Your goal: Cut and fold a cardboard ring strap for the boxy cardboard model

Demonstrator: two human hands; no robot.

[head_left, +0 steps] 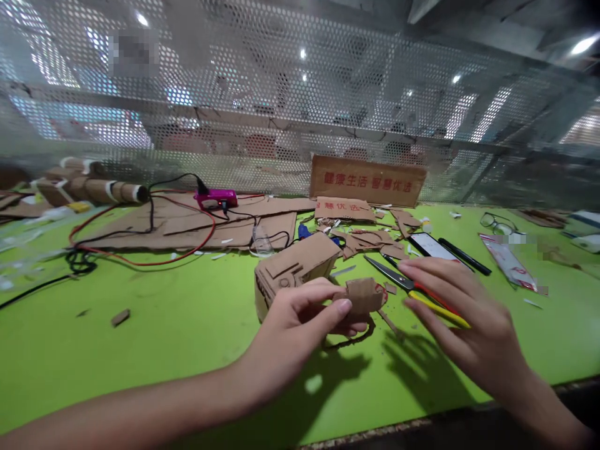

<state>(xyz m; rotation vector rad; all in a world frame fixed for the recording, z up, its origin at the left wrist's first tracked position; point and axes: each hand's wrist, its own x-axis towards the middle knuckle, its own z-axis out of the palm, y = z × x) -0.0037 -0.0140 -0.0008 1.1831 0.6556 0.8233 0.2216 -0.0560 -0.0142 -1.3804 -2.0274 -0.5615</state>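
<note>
Between the thumb and fingers of my left hand [309,319] is a small cardboard piece [364,295], held above the green table. Just behind that hand stands a cardboard box model [300,259] with raised cut-out shapes on its face. A curved cardboard strip [356,340] shows below the held piece; whether it is joined to it I cannot tell. My right hand [462,319] hovers to the right with thumb and fingers apart and nothing visible between them. Scissors [398,278] with red and yellow handles lie beyond it, their handles partly covered by the fingers.
Cardboard scraps [370,240] and a phone [434,247] lie behind the scissors. A pink device [216,199] with red and black cables rests on cardboard sheets [140,225]. Glasses [497,224] lie at the right. A perforated metal screen [262,81] rises behind the table.
</note>
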